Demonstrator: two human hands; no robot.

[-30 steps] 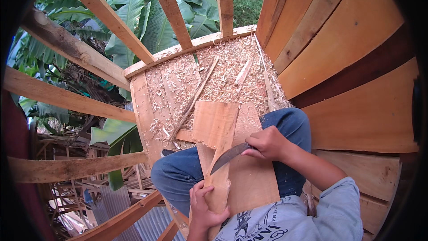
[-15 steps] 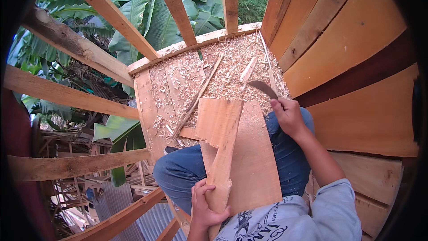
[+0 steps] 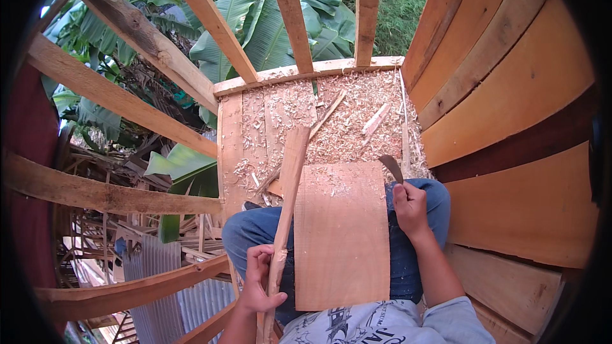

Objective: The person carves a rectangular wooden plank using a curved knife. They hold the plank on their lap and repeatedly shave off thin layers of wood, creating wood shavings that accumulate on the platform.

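Note:
My left hand [image 3: 260, 282] is closed round the lower end of a wooden workpiece [image 3: 291, 185], turned edge-on and standing tilted beside my left knee. A curved knife [image 3: 391, 168] with a dark blade is in my right hand [image 3: 411, 209], over my right knee. Its handle is hidden in my fist, and the blade points up and to the left, apart from the wood. Across my lap lies a wide flat board [image 3: 341, 242] with a few shavings at its far end.
Wood shavings [image 3: 344, 127] cover much of the plank floor [image 3: 231, 134] ahead. Among them lie a thin strip [image 3: 328, 113] and a pale offcut [image 3: 376, 120]. Wooden slats [image 3: 290, 19] rail the left and far sides; a plank wall [image 3: 516, 197] stands at the right.
The workpiece has swung left off the lap board and turned from its broad face to its edge. My right hand and knife have come lower, with the blade now pointing more upward.

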